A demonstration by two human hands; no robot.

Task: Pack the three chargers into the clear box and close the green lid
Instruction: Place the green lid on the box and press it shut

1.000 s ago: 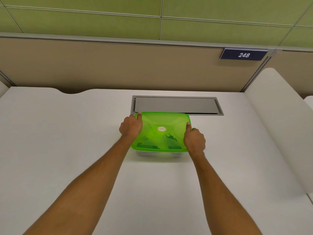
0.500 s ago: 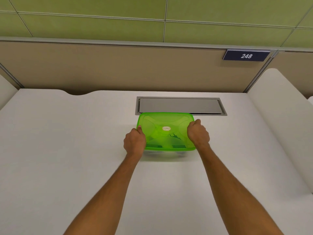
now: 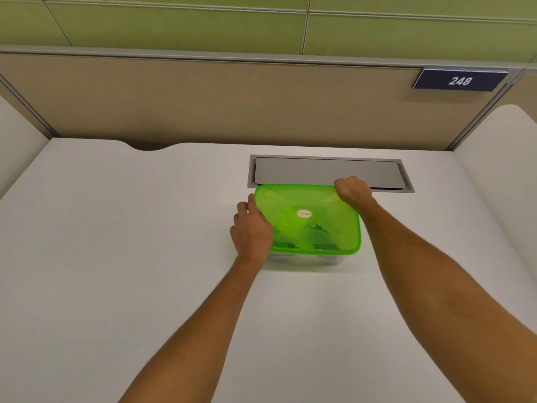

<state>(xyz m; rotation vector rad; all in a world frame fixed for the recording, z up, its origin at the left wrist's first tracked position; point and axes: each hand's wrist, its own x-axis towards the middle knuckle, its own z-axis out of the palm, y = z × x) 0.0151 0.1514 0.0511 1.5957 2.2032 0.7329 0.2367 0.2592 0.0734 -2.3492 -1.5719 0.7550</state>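
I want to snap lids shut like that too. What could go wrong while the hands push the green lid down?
Two things might. The right hand presses only the far right corner of the green lid, and the left hand the near left side, so the other corners may stay unsealed. The box also sits right by the grey flap in the desk; a hard push could slide it onto the flap.

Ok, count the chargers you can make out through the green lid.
2 clearly: dark shapes showing through the green lid along its near edge, one near-left and one near-right. A smaller dark shape near the middle may be the third; the left hand may hide more.
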